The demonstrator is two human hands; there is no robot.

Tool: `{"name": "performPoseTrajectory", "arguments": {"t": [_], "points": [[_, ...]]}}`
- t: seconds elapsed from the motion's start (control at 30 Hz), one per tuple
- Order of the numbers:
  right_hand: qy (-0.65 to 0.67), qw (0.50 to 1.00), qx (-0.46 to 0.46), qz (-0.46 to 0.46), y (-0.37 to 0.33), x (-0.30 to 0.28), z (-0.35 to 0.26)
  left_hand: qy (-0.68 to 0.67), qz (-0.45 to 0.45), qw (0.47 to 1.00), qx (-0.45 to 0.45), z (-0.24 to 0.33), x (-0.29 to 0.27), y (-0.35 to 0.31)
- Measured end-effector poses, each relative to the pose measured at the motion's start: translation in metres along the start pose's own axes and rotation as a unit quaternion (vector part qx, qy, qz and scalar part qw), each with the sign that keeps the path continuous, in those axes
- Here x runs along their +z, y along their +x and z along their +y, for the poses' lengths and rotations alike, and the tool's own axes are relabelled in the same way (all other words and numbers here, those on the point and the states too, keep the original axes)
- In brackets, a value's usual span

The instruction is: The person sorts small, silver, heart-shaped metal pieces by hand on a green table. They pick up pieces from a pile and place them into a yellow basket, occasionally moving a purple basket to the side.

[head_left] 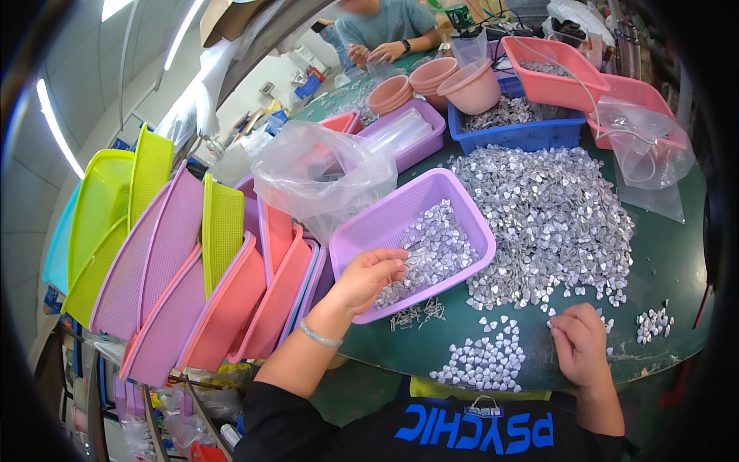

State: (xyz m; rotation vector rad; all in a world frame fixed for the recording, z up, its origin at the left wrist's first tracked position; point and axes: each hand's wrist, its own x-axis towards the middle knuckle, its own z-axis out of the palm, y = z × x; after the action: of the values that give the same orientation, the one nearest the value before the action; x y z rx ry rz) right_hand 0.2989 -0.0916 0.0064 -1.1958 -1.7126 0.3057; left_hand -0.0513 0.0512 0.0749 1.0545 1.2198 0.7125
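My left hand (373, 279) reaches over the near left rim of a lilac plastic basket (350, 240), fingers closed together. Whatever it may pinch is too small to make out. Small silver heart-shaped pieces (443, 242) lie inside the basket. On the table's near right part rests my right hand (579, 345), its fingers curled into a pinch beside a few loose hearts; its fingertips hide what they hold, if anything. A spread of silver hearts (486, 358) lies left of it, at the table's front edge. Behind it rises a large heap of hearts (550, 223).
Stacked colourful baskets (165, 246) lean at the left. A clear plastic bag (323, 173) stands behind the lilac basket, and a blue bin (516, 135) behind the heap. Small clusters lie near the basket (418, 314) and far right (654, 323). Another person (385, 38) works across the table.
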Motion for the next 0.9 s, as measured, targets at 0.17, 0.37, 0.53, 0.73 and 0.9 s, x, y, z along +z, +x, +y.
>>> {"name": "performPoseTrajectory", "arguments": {"t": [0.17,0.37,0.53,0.73,0.9], "points": [[-0.013,0.999,-0.020,-0.023,-0.002,-0.005,0.001,0.029,0.020,0.999,0.014,-0.001,0.006,-0.003],[-0.030,0.999,-0.030,-0.027,-0.006,-0.010,-0.002,0.084,0.004,0.996,0.037,-0.005,0.020,-0.006],[-0.043,0.998,-0.031,-0.021,-0.004,-0.002,-0.001,0.363,0.073,0.896,0.246,-0.016,0.007,-0.019],[-0.062,0.997,-0.011,-0.050,0.003,0.011,0.012,0.433,0.147,0.779,0.429,-0.043,0.037,-0.061],[-0.084,0.991,-0.005,-0.102,-0.007,0.009,-0.002,0.474,0.170,0.727,0.467,-0.100,0.052,-0.091]]}}
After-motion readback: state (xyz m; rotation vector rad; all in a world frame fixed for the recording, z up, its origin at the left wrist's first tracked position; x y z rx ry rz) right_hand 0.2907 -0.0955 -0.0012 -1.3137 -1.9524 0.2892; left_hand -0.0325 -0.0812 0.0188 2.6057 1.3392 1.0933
